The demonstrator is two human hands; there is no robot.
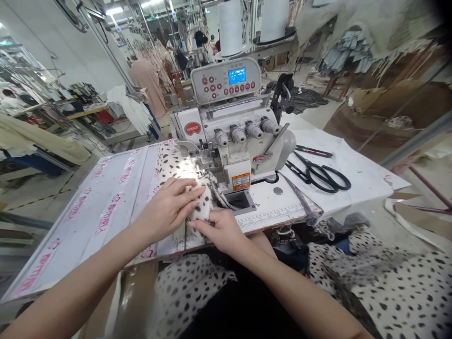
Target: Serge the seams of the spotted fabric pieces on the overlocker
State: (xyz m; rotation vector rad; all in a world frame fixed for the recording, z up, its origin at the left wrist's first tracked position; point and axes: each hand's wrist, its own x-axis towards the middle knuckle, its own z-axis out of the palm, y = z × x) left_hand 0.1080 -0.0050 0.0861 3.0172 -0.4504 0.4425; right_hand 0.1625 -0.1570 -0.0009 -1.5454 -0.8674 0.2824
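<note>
Both hands work at one strip of spotted fabric (176, 164) on the desk (106, 207), and the strip runs up to the needle area of a white overlock sewing machine (226, 141). The left hand (169, 207) lies over the fabric, with its fingers pressed together, while the right hand (221, 230) sits just below it with its fingers together and their tips on the cloth; whether it pinches cannot be told. The fabric is soft and cream, with dark oval spots. The machine has four grey metal knobs (245, 132) in a row and a panel of red buttons with a small blue screen (226, 80), and two white thread cones (230, 28) stand behind it. To the right, two pairs of scissors lie on a white cloth (356, 172): one large black-handled pair (319, 174) and one smaller, slimmer pair (313, 151). A metal ruler strip (271, 217) runs along the desk edge. More spotted fabric (399, 292) is heaped below the desk.
</note>
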